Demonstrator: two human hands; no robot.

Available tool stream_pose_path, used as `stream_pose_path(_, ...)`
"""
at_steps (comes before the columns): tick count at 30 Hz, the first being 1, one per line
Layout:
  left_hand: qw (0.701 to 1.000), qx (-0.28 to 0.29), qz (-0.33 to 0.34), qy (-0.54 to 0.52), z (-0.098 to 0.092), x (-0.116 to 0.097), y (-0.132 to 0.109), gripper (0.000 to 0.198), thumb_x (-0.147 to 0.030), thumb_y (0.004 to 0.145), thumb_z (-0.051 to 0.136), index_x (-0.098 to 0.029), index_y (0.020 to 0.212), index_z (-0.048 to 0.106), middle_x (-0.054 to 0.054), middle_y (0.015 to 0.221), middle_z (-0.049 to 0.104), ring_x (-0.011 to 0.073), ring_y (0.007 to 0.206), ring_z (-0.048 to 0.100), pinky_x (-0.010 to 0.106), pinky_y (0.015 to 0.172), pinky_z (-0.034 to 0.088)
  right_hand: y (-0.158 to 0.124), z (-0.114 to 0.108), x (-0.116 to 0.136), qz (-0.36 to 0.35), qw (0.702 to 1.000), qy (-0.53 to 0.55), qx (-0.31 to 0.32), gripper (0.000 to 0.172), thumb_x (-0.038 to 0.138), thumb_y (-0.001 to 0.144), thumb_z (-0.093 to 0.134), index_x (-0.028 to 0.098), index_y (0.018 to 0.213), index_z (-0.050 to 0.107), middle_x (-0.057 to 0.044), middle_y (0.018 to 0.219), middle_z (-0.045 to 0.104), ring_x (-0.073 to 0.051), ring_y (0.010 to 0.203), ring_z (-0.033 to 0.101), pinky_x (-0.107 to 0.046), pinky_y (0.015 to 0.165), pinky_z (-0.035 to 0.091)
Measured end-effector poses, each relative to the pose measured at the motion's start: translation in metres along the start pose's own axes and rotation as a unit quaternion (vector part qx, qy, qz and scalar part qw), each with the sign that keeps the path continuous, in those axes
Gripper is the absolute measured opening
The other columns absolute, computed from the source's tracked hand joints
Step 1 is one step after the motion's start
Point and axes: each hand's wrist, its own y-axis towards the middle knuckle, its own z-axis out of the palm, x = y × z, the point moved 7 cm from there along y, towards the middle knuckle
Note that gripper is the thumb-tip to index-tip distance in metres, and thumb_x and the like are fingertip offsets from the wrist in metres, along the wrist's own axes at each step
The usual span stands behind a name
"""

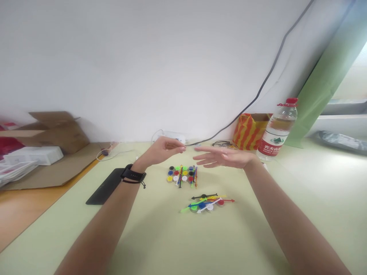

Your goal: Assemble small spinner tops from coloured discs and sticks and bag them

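Observation:
My left hand [166, 149], with a black watch [133, 174] on its wrist, is raised above the table. Its thumb and fingertips come together in a pinch; what they hold, if anything, is too small to make out. Facing it, my right hand [223, 157] hovers with fingers stretched out and nothing in them. Below both hands lie rows of small coloured discs [170, 178], with bundles of plastic arrows [180, 176] on and beside them. Nearer to me is a loose group of spinners, coloured arrows on round bases, among them a white spinner [210, 206] and a red spinner [220, 202].
A black flat pad [105, 187] lies to the left, under my left forearm. At the back right stand a water bottle [278, 130] and a red-and-yellow striped bag [246, 131]. A cardboard box [63, 133] and white packages [43, 156] are at far left. A dark cable [272, 68] runs along the wall.

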Motion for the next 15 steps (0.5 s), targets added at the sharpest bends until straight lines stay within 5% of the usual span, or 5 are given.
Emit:
stream_pose_path(7,0.998,-0.018,0.024,0.062,-0.005,-0.007,-0.002,0.036,-0.053,0.09,0.069,-0.019,0.091,0.081,0.008,0.092,0.08,0.0224,0.087,0.073,0.032,0.082,0.058,-0.006,-0.001,-0.001,0.025,1.0,0.002,-0.002,0.088,0.072,0.092,0.058,0.031,0.163,0.028,-0.013,0.165,0.037,-0.035,0.148,0.04,-0.055,0.121,0.029)
stream_pose_path(15,0.996,0.025,0.035,0.074,0.0,-0.011,-0.003,0.031,-0.049,0.09,0.07,-0.021,0.097,0.08,0.006,0.094,0.08,0.0183,0.084,0.071,0.027,0.078,0.056,-0.009,-0.002,-0.002,0.031,0.999,-0.023,0.0,0.084,0.071,0.094,0.054,0.029,0.163,0.028,-0.014,0.164,0.037,-0.035,0.147,0.042,-0.056,0.12,0.032)
